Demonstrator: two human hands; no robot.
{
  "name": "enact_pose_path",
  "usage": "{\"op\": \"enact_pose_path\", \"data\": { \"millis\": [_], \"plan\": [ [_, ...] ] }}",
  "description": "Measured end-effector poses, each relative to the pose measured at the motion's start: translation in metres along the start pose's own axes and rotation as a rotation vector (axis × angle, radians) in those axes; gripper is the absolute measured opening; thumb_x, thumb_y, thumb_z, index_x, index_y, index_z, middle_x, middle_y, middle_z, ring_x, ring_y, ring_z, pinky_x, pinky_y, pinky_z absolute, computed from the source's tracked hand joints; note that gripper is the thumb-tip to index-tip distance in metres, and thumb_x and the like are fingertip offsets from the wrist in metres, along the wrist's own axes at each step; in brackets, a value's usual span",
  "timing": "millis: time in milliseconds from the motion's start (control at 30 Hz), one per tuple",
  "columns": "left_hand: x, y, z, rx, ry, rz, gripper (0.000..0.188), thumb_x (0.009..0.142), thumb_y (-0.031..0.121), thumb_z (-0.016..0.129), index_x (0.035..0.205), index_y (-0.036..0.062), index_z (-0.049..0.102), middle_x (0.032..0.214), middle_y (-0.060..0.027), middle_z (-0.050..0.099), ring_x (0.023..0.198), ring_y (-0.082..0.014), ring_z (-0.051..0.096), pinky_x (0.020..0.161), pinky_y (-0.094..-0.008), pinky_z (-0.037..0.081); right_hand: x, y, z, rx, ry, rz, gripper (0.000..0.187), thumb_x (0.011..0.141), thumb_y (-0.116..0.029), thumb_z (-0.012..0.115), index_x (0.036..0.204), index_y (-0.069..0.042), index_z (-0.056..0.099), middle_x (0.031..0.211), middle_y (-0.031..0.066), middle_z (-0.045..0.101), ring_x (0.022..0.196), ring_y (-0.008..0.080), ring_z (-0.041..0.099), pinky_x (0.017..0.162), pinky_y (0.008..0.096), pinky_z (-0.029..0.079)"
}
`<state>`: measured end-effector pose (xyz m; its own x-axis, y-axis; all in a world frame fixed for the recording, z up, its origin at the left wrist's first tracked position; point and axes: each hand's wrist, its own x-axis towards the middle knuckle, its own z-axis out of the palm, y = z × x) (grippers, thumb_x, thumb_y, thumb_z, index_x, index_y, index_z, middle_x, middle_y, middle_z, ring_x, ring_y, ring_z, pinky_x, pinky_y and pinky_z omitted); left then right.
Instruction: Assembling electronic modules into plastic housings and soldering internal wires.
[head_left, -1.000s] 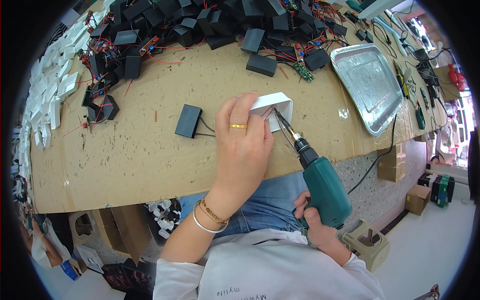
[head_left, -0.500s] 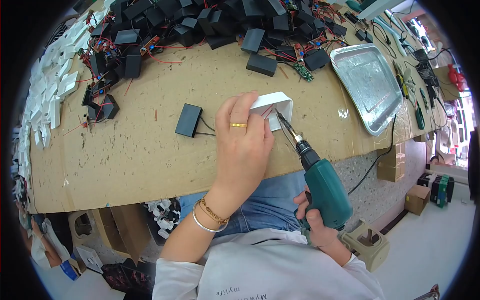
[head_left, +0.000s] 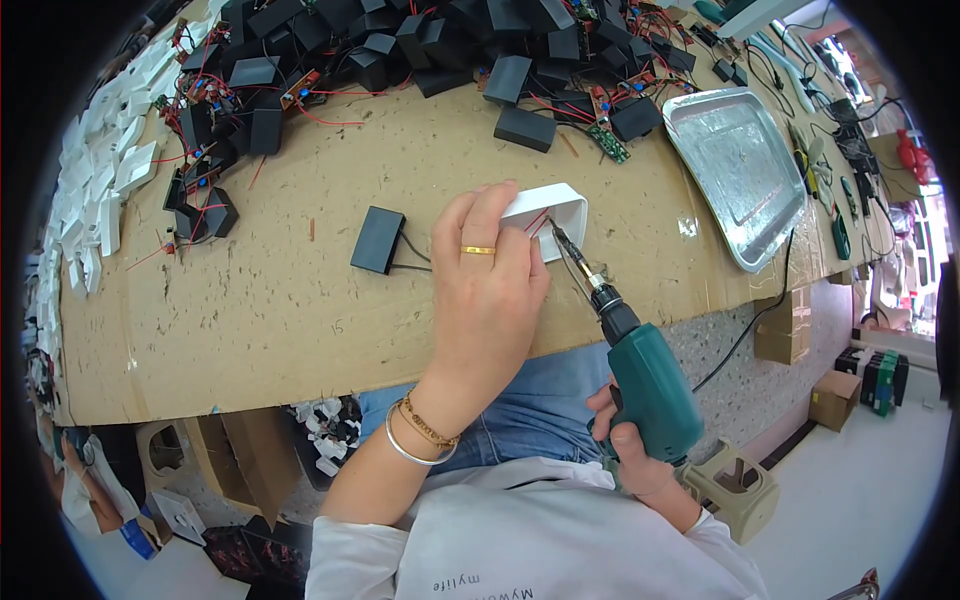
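My left hand (head_left: 487,285) is closed on a small white plastic housing (head_left: 573,212), tilted so that its open inside shows thin red wires. In my right hand (head_left: 640,465) is the grip of a green soldering gun (head_left: 655,390). Its slim metal tip reaches into the housing, close to the wires; whether it touches them I cannot tell. To the left of my left hand lies a black box (head_left: 378,240), its dark leads running under that hand. My fingers hide part of the housing.
Black boxes with circuit boards and red wires (head_left: 420,45) heap along the far side. White housings (head_left: 100,170) pile at the left. A metal tray (head_left: 740,170) lies at the right, with hand tools (head_left: 825,190) beyond it. A black cord (head_left: 745,335) hangs off the table edge.
The soldering gun has shifted very slightly, its body a touch lower and to the left. Both hands keep their hold, and the housing has hardly moved.
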<state>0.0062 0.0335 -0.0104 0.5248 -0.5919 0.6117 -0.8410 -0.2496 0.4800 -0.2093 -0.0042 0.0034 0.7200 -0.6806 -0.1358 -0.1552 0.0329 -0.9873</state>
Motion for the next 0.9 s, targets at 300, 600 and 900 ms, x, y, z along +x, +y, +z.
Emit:
{"op": "enact_pose_path", "data": {
  "millis": [300,600,900],
  "plan": [
    [-0.001,0.000,0.000,-0.005,-0.007,-0.008,0.016,0.073,-0.003,0.066,0.085,-0.0045,0.057,0.124,-0.0145,0.050,0.115,-0.0341,0.046,0.094,-0.0410,0.041,-0.002,-0.002,-0.002,-0.034,-0.029,0.011,0.056,0.086,-0.041,0.066,0.118,0.002,0.051,0.095,0.0109,0.061,0.071,0.0119,0.056,0.067,0.0276,0.047],
    [-0.002,0.000,-0.001,-0.015,-0.013,-0.020,0.014,0.073,-0.003,0.066,0.080,-0.0010,0.055,0.125,-0.0128,0.050,0.115,-0.0346,0.045,0.093,-0.0417,0.042,-0.012,-0.010,-0.015,0.066,0.094,-0.101,0.075,0.082,-0.058,0.066,0.126,-0.001,0.043,0.101,0.0141,0.058,0.075,0.0143,0.057,0.070,0.0313,0.049],
    [-0.001,0.000,0.000,0.010,-0.004,-0.006,0.017,0.071,-0.002,0.068,0.085,-0.0015,0.057,0.124,-0.0140,0.051,0.115,-0.0343,0.047,0.095,-0.0410,0.042,-0.002,0.001,-0.019,0.160,0.127,-0.166,0.073,0.081,-0.055,0.068,0.126,-0.002,0.043,0.099,0.0141,0.059,0.071,0.0131,0.057,0.066,0.0294,0.049]
  ]
}}
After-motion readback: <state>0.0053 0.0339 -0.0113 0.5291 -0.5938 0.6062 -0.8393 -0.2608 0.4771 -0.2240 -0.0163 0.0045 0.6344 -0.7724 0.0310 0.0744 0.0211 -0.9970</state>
